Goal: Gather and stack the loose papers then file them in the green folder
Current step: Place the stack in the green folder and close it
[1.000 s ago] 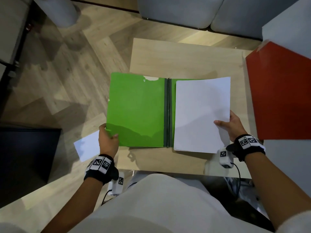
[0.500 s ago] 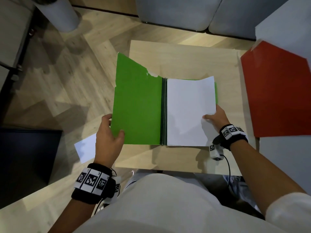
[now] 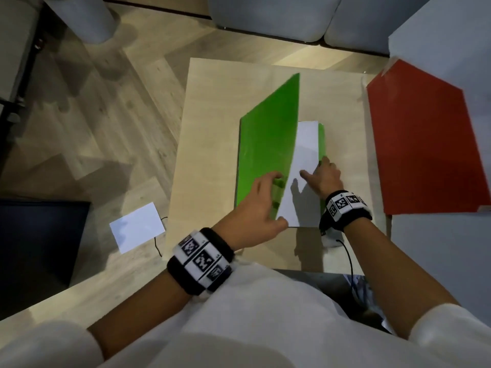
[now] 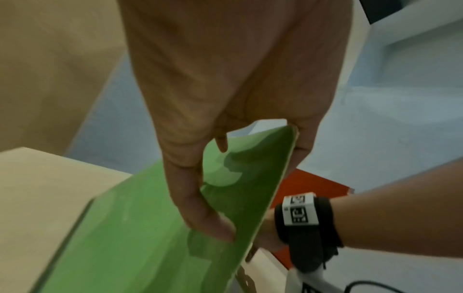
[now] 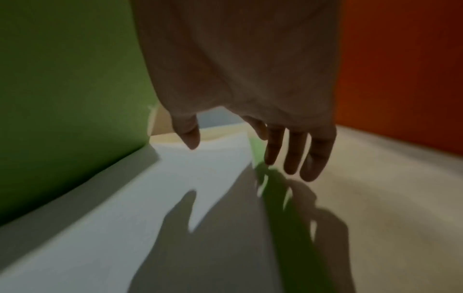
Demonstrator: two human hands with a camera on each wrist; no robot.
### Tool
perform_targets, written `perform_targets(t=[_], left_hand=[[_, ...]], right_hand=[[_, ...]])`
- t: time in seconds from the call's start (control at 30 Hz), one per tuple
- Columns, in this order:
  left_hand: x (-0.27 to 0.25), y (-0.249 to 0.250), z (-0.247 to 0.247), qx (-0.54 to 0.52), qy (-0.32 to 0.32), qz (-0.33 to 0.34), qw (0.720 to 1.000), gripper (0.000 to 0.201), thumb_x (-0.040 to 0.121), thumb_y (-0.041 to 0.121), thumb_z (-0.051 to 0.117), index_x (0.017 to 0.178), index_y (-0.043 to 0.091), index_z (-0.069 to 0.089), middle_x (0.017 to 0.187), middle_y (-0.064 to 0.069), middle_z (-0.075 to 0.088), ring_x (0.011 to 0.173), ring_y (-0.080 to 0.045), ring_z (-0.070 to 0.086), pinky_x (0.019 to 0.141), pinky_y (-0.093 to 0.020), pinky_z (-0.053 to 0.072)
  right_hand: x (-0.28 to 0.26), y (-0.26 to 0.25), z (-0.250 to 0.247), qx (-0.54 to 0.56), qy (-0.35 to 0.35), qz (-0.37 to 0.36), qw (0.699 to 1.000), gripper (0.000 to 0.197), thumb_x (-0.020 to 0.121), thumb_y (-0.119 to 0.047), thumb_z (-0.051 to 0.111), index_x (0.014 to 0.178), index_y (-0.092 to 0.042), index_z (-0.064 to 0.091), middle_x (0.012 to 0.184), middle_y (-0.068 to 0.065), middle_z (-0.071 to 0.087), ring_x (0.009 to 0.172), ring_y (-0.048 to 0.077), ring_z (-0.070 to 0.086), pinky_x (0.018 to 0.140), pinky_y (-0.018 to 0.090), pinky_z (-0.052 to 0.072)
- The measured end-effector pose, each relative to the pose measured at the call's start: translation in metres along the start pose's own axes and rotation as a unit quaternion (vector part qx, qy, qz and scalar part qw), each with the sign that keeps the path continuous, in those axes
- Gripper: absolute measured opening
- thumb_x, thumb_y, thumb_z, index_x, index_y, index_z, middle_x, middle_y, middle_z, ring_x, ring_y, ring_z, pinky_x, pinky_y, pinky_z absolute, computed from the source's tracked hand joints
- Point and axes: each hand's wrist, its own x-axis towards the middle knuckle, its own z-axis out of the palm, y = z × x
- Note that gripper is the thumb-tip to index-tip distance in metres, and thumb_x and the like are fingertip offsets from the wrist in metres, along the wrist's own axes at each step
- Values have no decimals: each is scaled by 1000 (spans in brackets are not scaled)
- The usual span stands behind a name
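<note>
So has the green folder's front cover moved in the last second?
Yes. The left hand has swung the front cover up and rightward over the papers, toward the red folder; it stands half closed, no longer flat on the table.

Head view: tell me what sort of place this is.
Probably a living room at home: grey sofa cushions stand behind a low wooden table, on herringbone wood flooring.

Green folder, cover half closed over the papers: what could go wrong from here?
1. The right hand hovers over the white papers in the cover's path; the green folder could close on its fingers.
2. With the stack unpinned, the closing cover may drag sheets askew.
3. A loose white sheet lies on the floor beside the table and could be left unfiled.
</note>
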Motion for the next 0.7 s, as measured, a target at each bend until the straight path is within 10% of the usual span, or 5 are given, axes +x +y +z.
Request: perform_targets(t=[0.1, 0.23, 0.43, 0.53, 0.7], left_hand=[[31, 5, 22, 57, -46, -11, 997, 81, 78, 36, 64, 140, 27, 13, 147, -6, 21, 122, -32, 42, 101, -45, 41], [64, 7, 54, 113, -102, -28, 988, 87, 77, 47, 66, 141, 25, 11, 144, -10, 19, 127, -40, 33, 104, -53, 37], [94, -20, 58, 97, -113, -57, 987, 82, 80, 42, 65, 142, 17, 17, 149, -9, 18, 136, -33, 24, 110, -54, 31], [96, -50, 45, 209, -48, -90, 972, 77, 79, 20, 67, 141, 13, 23, 154, -11, 14, 140, -33, 17, 111, -56, 29], [78, -94, 43, 304, -76, -114, 943, 100, 70, 37, 77, 145, 12, 14, 158, -11, -4, 146, -30, 0, 113, -55, 21]], right_hand=[[2, 6, -20, 86, 17, -55, 995, 68, 91, -48, 51, 145, -10, 31, 137, 19, 45, 124, 35, 47, 101, 50, 41], [-15, 11, -46, 449, -139, -55, 881, 47, 93, -51, 44, 132, -26, 48, 103, 11, 60, 78, 18, 61, 67, 33, 51], [-2, 42, -40, 276, -114, -94, 950, 93, 81, 10, 65, 145, -32, 13, 107, 8, 58, 85, 21, 65, 64, 30, 57], [7, 50, -28, 175, -92, -94, 976, 76, 79, 4, 70, 138, -28, 35, 114, 7, 46, 100, 28, 58, 74, 33, 55], [-6, 60, -9, 30, -66, -96, 993, 69, 68, -17, 84, 128, -21, 50, 129, 10, 33, 123, 30, 39, 106, 34, 40]])
